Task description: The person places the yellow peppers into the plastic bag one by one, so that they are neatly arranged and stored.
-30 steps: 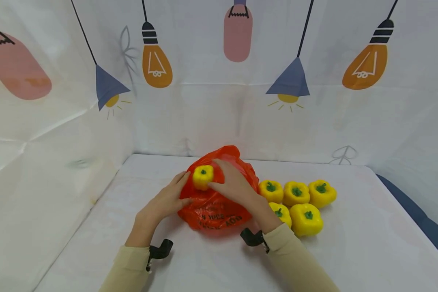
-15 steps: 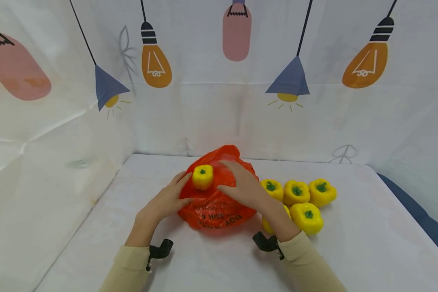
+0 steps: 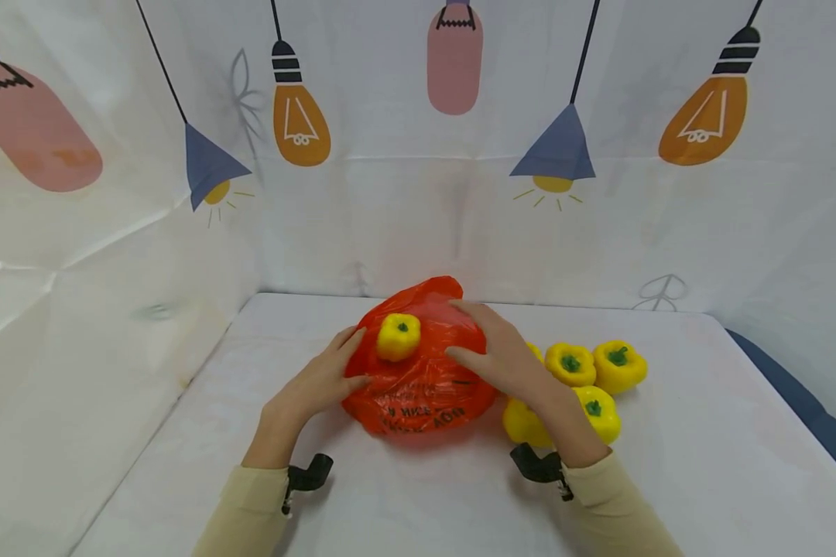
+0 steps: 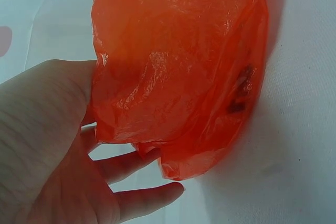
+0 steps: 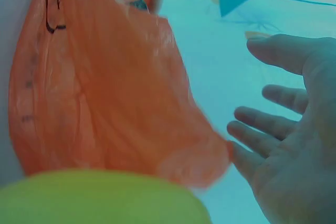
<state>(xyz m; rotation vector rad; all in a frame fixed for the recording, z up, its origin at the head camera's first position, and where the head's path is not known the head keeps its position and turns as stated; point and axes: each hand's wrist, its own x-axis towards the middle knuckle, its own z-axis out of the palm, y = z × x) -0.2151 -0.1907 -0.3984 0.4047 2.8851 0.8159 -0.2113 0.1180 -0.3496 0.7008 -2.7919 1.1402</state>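
A red plastic bag with dark lettering lies at the table's middle, its mouth spread. Within its outline sits one yellow bell pepper, stem up. At the bag's left side, my left hand rests with loosely spread fingers; in the left wrist view the red film hides its thumb. My right hand is at the bag's right side, thumb and fingers apart, holding nothing. In the right wrist view its palm faces the bag, and the little finger is close to the film; contact is unclear.
To the right stand several yellow bell peppers, some partly hidden by the right hand and forearm. A yellow-green rounded surface fills the bottom of the right wrist view. Behind the white table hangs a patterned backdrop.
My right hand has moved right, away from the bell pepper in the bag, toward the bag's right edge. The left hand has stayed nearly still.
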